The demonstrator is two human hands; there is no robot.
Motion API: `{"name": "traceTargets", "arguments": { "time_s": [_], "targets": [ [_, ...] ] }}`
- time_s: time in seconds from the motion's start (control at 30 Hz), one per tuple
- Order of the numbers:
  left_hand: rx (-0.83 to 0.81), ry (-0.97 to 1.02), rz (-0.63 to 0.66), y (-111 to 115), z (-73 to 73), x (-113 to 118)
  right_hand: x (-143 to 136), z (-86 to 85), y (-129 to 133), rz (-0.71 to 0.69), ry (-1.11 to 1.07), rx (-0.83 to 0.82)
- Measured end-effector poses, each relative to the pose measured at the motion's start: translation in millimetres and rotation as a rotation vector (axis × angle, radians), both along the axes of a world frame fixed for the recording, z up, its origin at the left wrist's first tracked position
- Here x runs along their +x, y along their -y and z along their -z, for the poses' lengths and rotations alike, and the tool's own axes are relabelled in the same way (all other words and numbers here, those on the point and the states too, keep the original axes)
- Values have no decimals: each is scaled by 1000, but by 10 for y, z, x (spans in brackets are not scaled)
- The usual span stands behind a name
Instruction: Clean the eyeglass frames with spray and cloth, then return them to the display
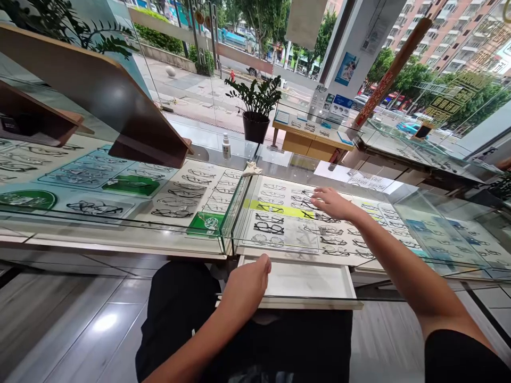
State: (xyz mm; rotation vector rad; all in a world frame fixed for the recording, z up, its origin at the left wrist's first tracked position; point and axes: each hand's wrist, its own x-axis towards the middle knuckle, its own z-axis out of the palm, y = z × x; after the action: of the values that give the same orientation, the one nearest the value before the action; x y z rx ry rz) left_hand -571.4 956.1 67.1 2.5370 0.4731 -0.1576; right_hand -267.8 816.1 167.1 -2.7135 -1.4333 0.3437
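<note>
My right hand (331, 204) is stretched forward over the glass display counter, its fingers extended and apart, with nothing seen in it. Beneath and around it lie rows of eyeglasses (269, 224), some on a yellow-green strip (287, 209). I cannot tell whether the fingertips touch the glass. My left hand (247, 284) is at the left side of a pulled-out white drawer (311, 281), near the counter's front edge. Its fingers are curled closed, and what they hold, if anything, is hidden.
Another glass case (187, 199) with eyeglasses adjoins on the left, below a tilted brown board (99, 90). On the counter stand a small white spray bottle (226, 146), a crumpled cloth (252, 169) and a potted plant (256, 125). A wooden display table (305, 141) stands beyond.
</note>
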Motion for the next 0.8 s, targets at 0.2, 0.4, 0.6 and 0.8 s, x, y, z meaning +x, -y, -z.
{"name": "traceTargets", "arguments": {
  "time_s": [0.2,0.4,0.6,0.8],
  "targets": [
    [-41,68,-30,2,53,-34,-1336,-225,89,-165,-294,-211],
    [-7,118,-30,27,53,-30,-1465,870,19,-117,-312,-338],
    [53,24,5,39,-41,9,-822,1822,-416,261,-6,-108],
    [95,-76,59,21,-58,30,-350,2055,-657,355,52,2]
  ]
}}
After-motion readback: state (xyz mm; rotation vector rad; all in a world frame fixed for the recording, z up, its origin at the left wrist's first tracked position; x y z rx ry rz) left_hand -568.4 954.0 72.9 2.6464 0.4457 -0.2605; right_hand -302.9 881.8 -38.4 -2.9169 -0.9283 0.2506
